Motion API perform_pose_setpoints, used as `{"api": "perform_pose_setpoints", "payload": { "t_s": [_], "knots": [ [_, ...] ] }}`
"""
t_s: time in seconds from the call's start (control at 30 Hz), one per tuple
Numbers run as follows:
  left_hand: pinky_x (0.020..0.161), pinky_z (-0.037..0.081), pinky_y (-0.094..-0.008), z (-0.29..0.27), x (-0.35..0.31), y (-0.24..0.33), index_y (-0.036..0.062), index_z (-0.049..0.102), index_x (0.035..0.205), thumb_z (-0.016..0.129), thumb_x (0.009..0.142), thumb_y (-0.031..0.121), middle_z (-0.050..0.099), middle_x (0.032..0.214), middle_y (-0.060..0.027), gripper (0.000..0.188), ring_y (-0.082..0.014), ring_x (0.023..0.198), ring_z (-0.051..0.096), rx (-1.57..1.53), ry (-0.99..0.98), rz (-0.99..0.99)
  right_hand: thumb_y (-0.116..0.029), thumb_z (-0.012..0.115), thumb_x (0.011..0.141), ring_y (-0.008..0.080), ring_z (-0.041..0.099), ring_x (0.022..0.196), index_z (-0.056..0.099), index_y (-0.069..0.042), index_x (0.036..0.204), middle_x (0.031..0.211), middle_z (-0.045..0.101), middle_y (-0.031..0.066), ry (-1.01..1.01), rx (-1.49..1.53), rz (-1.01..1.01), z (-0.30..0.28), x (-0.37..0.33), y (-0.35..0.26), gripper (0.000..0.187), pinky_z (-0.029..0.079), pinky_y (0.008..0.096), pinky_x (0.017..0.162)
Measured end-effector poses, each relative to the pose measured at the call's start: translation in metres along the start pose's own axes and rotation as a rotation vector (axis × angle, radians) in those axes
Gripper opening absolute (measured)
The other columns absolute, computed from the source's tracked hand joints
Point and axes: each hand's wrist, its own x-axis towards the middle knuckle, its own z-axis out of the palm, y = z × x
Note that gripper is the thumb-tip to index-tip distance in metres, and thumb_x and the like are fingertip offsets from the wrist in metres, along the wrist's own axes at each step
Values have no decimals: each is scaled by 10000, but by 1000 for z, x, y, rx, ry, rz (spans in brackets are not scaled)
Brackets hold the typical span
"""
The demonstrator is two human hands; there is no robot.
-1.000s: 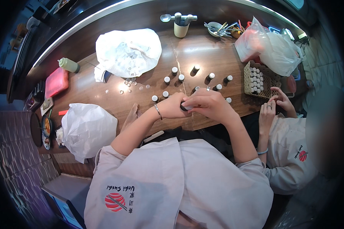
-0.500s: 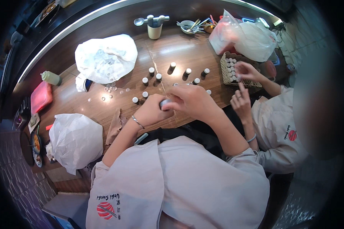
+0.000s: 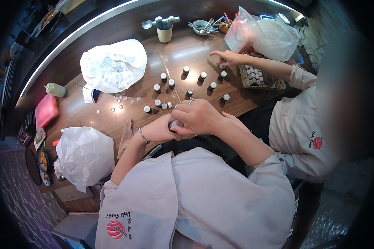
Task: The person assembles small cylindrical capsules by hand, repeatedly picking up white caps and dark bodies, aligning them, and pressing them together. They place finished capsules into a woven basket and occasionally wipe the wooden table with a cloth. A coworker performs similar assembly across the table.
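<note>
Close to the table's near edge, my left hand [image 3: 157,128] is wrapped round a small dark bottle [image 3: 175,125], its greyish end showing between my hands. My right hand [image 3: 200,117], with a ring on one finger, grips the same bottle from the other side with thumb and fingers. Just beyond my hands stand several small dark bottles with white caps, such as one bottle [image 3: 157,103]. Beside it are small white caps [image 3: 164,106]. One bottle [image 3: 190,91] shows a greyish top instead of a white cap.
Right of me, a co-worker's hand [image 3: 228,58] reaches over a wicker basket [image 3: 262,86] of white-capped bottles. A white bag [image 3: 87,62] of clear plastic pieces lies at the back left, small clear rings [image 3: 118,98] near it. Another white bag [image 3: 85,157] sits near left.
My hands remain together on the bottle, the right one turned slightly. The co-worker's hand has moved from the basket leftward over the table, beside a white-capped bottle.
</note>
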Motion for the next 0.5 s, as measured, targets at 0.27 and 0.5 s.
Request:
{"api": "perform_pose_setpoints", "payload": {
  "t_s": [0.27, 0.5],
  "knots": [
    [688, 521, -335, -1, 11, -8, -34, 650, 884, 719, 776, 127, 673, 775, -152, 206, -214, 695, 626, 400, 376, -91, -312, 679, 847, 264, 636, 616, 645, -128, 820, 709, 625, 64, -210, 70, 511, 41, 9, 17, 189, 503, 392, 579],
    [702, 523, -343, -14, 1, -15, -7, 667, 892, 726, 782, 156, 678, 782, -144, 206, -175, 707, 617, 120, 120, 21, -271, 686, 823, 260, 637, 613, 637, -114, 750, 685, 625, 68, 165, 0, -68, 46, 13, 22, 180, 492, 378, 554]
  ]
}}
